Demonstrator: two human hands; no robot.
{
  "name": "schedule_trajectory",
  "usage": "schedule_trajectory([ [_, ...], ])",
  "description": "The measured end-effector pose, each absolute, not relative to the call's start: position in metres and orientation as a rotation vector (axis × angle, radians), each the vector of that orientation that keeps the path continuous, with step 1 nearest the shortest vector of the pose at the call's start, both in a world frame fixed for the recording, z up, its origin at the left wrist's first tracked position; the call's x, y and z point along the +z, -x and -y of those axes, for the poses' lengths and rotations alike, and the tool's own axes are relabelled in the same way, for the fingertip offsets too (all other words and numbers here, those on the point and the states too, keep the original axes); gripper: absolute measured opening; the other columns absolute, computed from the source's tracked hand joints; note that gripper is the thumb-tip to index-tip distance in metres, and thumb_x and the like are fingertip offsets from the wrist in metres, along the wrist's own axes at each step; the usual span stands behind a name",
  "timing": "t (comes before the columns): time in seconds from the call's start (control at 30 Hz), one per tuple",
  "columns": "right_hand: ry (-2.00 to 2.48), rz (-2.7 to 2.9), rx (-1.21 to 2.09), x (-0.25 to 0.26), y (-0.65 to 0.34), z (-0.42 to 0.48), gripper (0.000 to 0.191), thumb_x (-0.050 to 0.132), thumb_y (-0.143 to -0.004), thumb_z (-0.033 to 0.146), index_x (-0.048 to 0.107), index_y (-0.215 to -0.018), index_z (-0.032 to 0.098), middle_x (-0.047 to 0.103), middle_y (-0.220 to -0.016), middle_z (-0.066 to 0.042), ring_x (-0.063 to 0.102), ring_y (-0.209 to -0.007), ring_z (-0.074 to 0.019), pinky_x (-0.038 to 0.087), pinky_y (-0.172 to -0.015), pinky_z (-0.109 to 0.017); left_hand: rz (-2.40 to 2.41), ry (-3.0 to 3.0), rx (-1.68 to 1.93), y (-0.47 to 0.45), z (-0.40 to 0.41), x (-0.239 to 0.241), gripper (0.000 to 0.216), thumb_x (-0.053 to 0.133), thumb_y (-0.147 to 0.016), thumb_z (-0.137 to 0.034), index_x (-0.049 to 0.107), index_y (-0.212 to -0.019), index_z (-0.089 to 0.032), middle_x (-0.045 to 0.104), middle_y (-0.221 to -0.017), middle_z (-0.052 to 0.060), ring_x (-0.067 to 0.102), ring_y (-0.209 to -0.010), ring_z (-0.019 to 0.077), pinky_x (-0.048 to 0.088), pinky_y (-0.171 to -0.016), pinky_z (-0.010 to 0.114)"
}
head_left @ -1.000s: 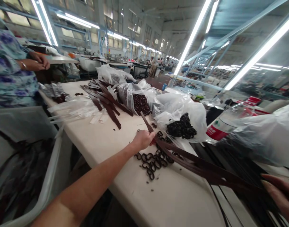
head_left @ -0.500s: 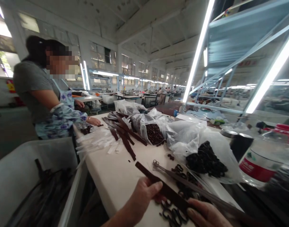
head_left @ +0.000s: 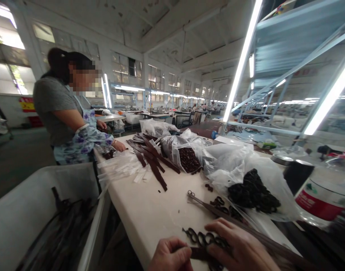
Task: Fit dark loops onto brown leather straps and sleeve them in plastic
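Note:
Low in the head view, my left hand [head_left: 172,255] pinches a dark brown strap [head_left: 199,253] between thumb and fingers. My right hand [head_left: 240,246] reaches over a row of dark rings [head_left: 200,237] on the table, its thumb and fingers spread apart around them. The right thumb overlaps the strap's far end; whether it presses on it I cannot tell. A longer brown strap with a metal ring end [head_left: 202,203] lies beyond the right hand and runs off to the lower right. More dark rings [head_left: 221,205] lie beside it.
Brown straps [head_left: 154,162], white strips [head_left: 123,165], a bag of brown pieces [head_left: 189,160] and a bag of black pieces [head_left: 253,192] cover the table's far part. A bottle [head_left: 319,199] stands right. A bin [head_left: 45,180] and a co-worker [head_left: 67,109] are left.
Both hands have come down and nearer; the strap, earlier held up between them, is now low and largely covered. My right hand has let its grip spread over the rings. The view has turned slightly left.

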State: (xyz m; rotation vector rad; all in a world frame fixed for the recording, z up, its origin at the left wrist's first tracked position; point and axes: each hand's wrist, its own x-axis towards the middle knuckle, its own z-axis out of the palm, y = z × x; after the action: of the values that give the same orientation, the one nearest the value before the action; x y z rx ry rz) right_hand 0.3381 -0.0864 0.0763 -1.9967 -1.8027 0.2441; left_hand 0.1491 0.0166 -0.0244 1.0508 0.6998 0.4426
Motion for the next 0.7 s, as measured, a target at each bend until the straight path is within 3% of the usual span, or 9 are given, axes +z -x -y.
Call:
schedule_trajectory([
  [0.1,1.934,1.838,0.321,0.065,-0.295,0.057,0.015,0.066,-0.075,0.02,0.069,-0.089,0.025,0.071,-0.087,0.001,0.067,-0.076,-0.0156,0.048,-0.067,-0.021,-0.686,-1.019,0.469,-0.147,-0.027,-0.018,0.061,0.079,-0.054,-0.069,0.062,-0.07,-0.013,0.055,-0.047,-0.001,0.04,-0.035,0.0067,0.018,-0.039,0.023],
  [0.2,1.87,1.818,0.336,0.047,-0.272,0.044,0.01,0.064,-0.077,0.016,0.068,-0.082,0.023,0.07,-0.082,0.002,0.065,-0.07,-0.0124,0.043,-0.064,-0.019,-0.701,-0.984,0.502,-0.134,-0.035,-0.02,0.058,0.079,-0.056,-0.068,0.058,-0.066,-0.014,0.05,-0.044,-0.003,0.034,-0.033,0.005,0.013,-0.038,0.023],
  [0.4,1.794,1.889,0.344,0.039,-0.261,0.052,0.003,0.067,-0.085,0.022,0.07,-0.086,0.023,0.068,-0.083,0.001,0.066,-0.076,-0.0135,0.042,-0.067,-0.02,-0.771,-0.981,0.544,-0.108,-0.021,-0.013,0.048,0.078,-0.068,-0.056,0.058,-0.064,-0.012,0.051,-0.05,-0.002,0.037,-0.041,0.0043,0.022,-0.043,0.02],
  [0.7,1.718,1.851,0.458,0.032,-0.259,0.057,0.007,0.065,-0.086,0.02,0.071,-0.086,0.021,0.069,-0.082,0.0,0.065,-0.073,-0.0124,0.042,-0.065,-0.02,-0.856,-1.12,0.479,-0.086,-0.018,-0.001,0.045,0.074,-0.073,-0.055,0.062,-0.063,-0.012,0.056,-0.055,0.0,0.043,-0.046,0.007,0.029,-0.048,0.021],
])
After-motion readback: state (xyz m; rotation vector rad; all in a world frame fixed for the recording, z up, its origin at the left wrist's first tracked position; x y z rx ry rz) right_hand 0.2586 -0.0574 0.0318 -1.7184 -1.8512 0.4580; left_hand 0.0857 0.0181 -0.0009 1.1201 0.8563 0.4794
